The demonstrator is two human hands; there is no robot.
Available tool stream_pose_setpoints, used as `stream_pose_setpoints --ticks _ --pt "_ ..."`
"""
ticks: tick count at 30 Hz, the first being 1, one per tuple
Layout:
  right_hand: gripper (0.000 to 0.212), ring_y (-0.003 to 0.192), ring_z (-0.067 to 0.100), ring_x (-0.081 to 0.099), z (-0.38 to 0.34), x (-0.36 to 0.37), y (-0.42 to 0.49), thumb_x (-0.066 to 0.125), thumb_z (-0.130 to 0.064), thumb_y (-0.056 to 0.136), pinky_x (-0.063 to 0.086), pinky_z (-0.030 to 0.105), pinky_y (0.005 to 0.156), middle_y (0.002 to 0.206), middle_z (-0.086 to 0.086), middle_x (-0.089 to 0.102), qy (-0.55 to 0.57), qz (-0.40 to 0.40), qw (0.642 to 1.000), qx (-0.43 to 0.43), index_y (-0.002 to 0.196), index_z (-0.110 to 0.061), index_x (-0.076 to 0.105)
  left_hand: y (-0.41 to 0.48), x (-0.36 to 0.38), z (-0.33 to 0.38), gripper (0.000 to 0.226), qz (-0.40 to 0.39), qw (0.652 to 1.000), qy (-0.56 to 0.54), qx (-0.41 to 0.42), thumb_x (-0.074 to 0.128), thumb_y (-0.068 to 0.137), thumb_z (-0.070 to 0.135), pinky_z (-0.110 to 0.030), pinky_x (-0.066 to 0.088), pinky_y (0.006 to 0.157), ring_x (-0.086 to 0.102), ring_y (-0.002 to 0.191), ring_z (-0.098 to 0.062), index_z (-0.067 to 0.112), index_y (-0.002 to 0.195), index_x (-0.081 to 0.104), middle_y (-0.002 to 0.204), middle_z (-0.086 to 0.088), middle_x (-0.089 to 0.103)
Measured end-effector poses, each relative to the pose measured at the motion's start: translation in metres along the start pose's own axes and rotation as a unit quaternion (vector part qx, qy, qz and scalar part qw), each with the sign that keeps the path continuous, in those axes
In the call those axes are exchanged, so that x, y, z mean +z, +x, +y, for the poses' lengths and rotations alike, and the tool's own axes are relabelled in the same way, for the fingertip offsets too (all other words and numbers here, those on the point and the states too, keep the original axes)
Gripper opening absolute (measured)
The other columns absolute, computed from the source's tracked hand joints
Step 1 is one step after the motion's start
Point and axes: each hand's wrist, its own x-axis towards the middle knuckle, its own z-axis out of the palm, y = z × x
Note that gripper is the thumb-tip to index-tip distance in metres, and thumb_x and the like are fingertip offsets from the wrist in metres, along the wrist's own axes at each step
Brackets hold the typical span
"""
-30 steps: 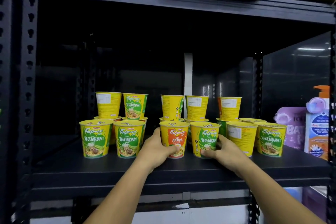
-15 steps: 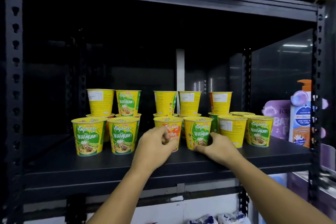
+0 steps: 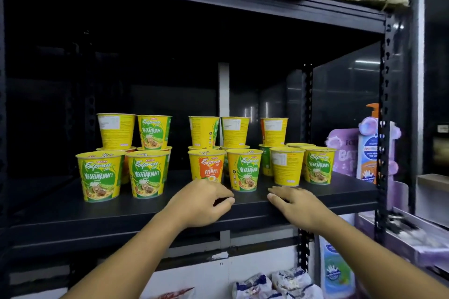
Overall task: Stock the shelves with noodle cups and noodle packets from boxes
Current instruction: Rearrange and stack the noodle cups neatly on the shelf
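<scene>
Yellow cups [image 3: 102,177] stand stacked in rows on shelf [image 3: 60,211], set back from front edge. Left hand [image 3: 201,201] loosely curled, holds nothing, over front edge, just before Ayam cup [image 3: 206,167]. Right hand [image 3: 298,206] fingers nearly straight, holds nothing, at front edge, near cups.

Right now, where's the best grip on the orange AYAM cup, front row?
Grip the AYAM cup round its upper wall, just under the wider rim; the taper should stop slip. Come from the front-left: open shelf lies there, while a Vegetarian cup stands close on its right and stacked cups behind.
</scene>
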Motion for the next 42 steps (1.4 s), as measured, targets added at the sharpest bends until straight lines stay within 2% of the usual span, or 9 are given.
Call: stream_pose_setpoints --ticks 7,12,17,22,26,31,35,38,42 --pt "0.042 0.136 0.025 0.051 0.032 -0.016 -0.014 0.037 -0.043 0.109 0.031 0.042 0.118 0.146 -0.002 0.059 -0.005 -0.003 0.999 0.051 0.138 -0.025 0.063 0.024 0.015 0.024 0.033 -0.018 0.998 -0.02 0.049 0.045 0.105 0.045 -0.04 0.053 0.081 0.062 0.094 -0.008 0.027 0.109 0.072 0.105 0.012 0.072" --pt "0.045 0.133 0.031 0.052 0.062 -0.021 -0.015 0.035 -0.049 0.107 0.038 0.044 0.114 0.143 0.002 0.062 0.009 0.014 0.996 0.09 0.14 -0.031 0.061 0.059 0.036 0.062 0.034 -0.043 0.996 -0.048 0.062 0.045 0.104 0.045 -0.04 0.053 0.088 0.062 0.102 -0.012 0.026 0.113 0.072 0.113 0.01 0.072" --pt "0.047 0.134 0.032 0.051 0.094 -0.029 -0.009 0.029 -0.051 0.108 0.026 0.053 0.121 0.143 0.005 0.06 -0.012 0.01 0.992 0.128 0.139 -0.032 0.06 0.099 0.06 0.084 0.047 -0.085 0.995 -0.053 0.002 0.033 0.099 0.06 -0.045 0.055 0.084 0.063 0.094 -0.019 0.03 0.102 0.069 0.101 0.007 0.072" --pt "0.049 0.137 0.03 0.048 0.129 -0.042 -0.001 0.029 -0.051 0.108 0.015 0.057 0.122 0.146 0.002 0.058 -0.049 -0.005 0.988 0.147 0.141 -0.03 0.058 0.131 0.069 0.102 0.045 -0.115 0.989 -0.056 -0.069 0.044 0.101 0.056 -0.043 0.055 0.089 0.063 0.103 -0.027 0.026 0.114 0.075 0.113 -0.005 0.072" --pt "0.057 0.138 0.028 0.047 0.152 -0.055 0.013 0.031 -0.061 0.104 0.023 0.051 0.121 0.149 0.003 0.056 -0.065 -0.052 0.986 0.142 0.141 -0.027 0.058 0.146 0.082 0.101 0.051 -0.092 0.982 -0.065 -0.151 0.046 0.092 0.062 -0.045 0.058 0.083 0.065 0.09 -0.024 0.024 0.1 0.078 0.097 -0.002 0.073" --pt "0.081 0.136 0.028 0.049 0.178 -0.073 0.034 0.043 -0.075 0.094 0.039 0.037 0.109 0.153 0.009 0.049 -0.014 -0.124 0.985 0.122 0.149 -0.015 0.048 0.145 0.086 0.103 0.038 -0.03 0.973 -0.062 -0.221 0.061 0.091 0.059 -0.036 0.057 0.077 0.064 0.086 -0.015 0.025 0.093 0.078 0.092 0.005 0.071" --pt "0.085 0.144 0.024 0.041 0.189 -0.083 0.051 0.044 -0.08 0.09 0.032 0.036 0.116 0.16 0.003 0.041 -0.014 -0.187 0.978 0.085 0.155 -0.027 0.039 0.138 0.085 0.105 0.04 -0.03 0.967 -0.034 -0.249 0.055 0.093 0.063 -0.038 0.057 0.082 0.064 0.092 -0.014 0.03 0.103 0.075 0.1 0.008 0.071" --pt "0.079 0.138 0.022 0.047 0.198 -0.082 0.059 0.045 -0.085 0.085 0.034 0.035 0.114 0.154 -0.002 0.05 0.009 -0.199 0.978 0.057 0.15 -0.04 0.044 0.135 0.083 0.111 0.044 -0.047 0.965 -0.018 -0.257 0.05 0.097 0.063 -0.041 0.057 0.088 0.064 0.099 -0.013 0.031 0.116 0.074 0.111 0.008 0.073" --pt "0.075 0.136 0.022 0.049 0.206 -0.078 0.06 0.047 -0.083 0.086 0.035 0.033 0.11 0.151 -0.002 0.052 0.045 -0.192 0.98 0.026 0.146 -0.038 0.05 0.142 0.078 0.119 0.055 -0.043 0.951 -0.039 -0.304 0.06 0.095 0.059 -0.039 0.053 0.1 0.062 0.118 -0.018 0.026 0.138 0.063 0.132 0.002 0.067"
